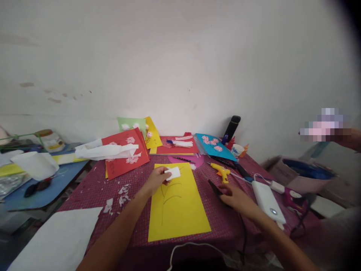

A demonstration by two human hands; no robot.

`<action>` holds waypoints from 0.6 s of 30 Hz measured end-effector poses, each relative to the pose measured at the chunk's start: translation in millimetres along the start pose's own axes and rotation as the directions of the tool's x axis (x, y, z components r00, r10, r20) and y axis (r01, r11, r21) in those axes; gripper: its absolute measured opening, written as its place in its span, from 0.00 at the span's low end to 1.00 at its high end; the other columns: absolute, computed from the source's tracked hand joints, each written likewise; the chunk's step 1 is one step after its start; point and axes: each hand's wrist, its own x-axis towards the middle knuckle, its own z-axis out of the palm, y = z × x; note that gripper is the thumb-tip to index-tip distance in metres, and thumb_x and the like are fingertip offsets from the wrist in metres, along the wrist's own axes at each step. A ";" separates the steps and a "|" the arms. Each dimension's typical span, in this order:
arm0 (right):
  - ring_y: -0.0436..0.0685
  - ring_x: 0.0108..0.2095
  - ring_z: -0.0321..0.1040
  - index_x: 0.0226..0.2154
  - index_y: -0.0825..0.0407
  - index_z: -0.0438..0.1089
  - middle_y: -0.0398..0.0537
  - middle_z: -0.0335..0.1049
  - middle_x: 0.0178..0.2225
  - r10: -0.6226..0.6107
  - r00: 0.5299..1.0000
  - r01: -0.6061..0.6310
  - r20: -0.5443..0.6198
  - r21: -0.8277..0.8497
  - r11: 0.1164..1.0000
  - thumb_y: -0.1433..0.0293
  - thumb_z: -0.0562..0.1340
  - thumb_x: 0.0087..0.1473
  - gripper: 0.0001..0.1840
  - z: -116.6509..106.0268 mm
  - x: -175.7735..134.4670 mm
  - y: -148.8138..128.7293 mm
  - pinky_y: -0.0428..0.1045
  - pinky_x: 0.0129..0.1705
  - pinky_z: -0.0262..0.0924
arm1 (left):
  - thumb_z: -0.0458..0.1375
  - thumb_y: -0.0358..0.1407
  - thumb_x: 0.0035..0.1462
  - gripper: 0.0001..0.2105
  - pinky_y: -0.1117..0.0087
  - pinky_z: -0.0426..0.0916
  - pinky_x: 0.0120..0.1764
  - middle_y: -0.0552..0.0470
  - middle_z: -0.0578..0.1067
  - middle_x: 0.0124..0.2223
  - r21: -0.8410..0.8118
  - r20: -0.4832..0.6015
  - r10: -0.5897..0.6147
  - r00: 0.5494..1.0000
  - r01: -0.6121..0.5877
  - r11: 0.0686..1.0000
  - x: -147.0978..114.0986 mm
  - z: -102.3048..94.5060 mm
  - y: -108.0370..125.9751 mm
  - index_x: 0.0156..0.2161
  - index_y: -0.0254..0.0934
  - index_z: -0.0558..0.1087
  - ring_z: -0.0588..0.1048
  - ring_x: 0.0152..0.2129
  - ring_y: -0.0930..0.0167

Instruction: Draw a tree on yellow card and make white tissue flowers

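Over the top of a yellow paper sheet (180,218), my left hand (158,180) pinches a small folded piece of white tissue paper (173,173). Thin dark branch lines are drawn on the yellow sheet, which lies flat on the checked tablecloth. To the right of the sheet, my right hand (232,195) has its fingers on a long dark tool (214,187); its exact kind I cannot make out, as the fingers cover part of it. Just beyond that hand lies a yellow glue gun (222,172).
Red cards with pink flowers (126,162) lie back left under white paper strips. A blue flower card (216,146), black bottle (232,127) and paper cup (237,150) stand back right. A white power bank (267,201) lies right. Paper scraps (123,194) lie left. Another person's hand (349,139) shows far right.
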 end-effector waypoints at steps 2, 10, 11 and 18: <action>0.60 0.35 0.71 0.51 0.53 0.68 0.53 0.75 0.37 -0.026 0.996 -0.010 0.085 0.403 0.915 0.59 0.61 0.50 0.27 0.1 -8.0 4.3 0.52 0.37 0.63 | 0.64 0.40 0.47 0.15 0.77 0.65 0.22 0.52 0.73 0.29 -0.037 -0.005 -0.009 1.000 0.008 0.999 0.7 0.3 -0.4 0.37 0.32 0.70 0.70 0.20 0.76; 0.64 0.39 0.72 0.48 0.47 0.70 0.56 0.74 0.44 -0.125 0.970 -0.122 0.210 0.859 0.498 0.56 0.62 0.51 0.23 51.8 -29.3 -16.3 0.56 0.38 0.65 | 0.67 0.40 0.45 0.15 0.77 0.63 0.21 0.54 0.72 0.26 -0.144 -0.033 -0.042 0.999 0.037 0.989 -0.9 1.2 3.4 0.32 0.33 0.68 0.70 0.18 0.77; 0.65 0.40 0.72 0.48 0.46 0.70 0.56 0.73 0.45 -0.144 0.963 -0.142 0.230 0.880 0.453 0.55 0.62 0.50 0.23 58.5 -29.4 -21.7 0.57 0.38 0.65 | 0.67 0.40 0.45 0.15 0.77 0.63 0.21 0.54 0.72 0.26 -0.163 -0.029 -0.041 0.999 0.036 0.986 -1.1 1.0 3.6 0.32 0.33 0.68 0.70 0.18 0.77; 0.59 0.38 0.70 0.51 0.49 0.67 0.53 0.74 0.40 -0.280 0.942 -0.047 0.183 0.902 0.429 0.66 0.71 0.41 0.32 89.8 -24.7 -56.6 0.52 0.40 0.61 | 0.66 0.37 0.47 0.14 0.77 0.63 0.21 0.51 0.75 0.29 -0.346 -0.016 -0.037 0.999 0.029 0.938 -1.2 -2.0 6.9 0.37 0.33 0.70 0.71 0.20 0.77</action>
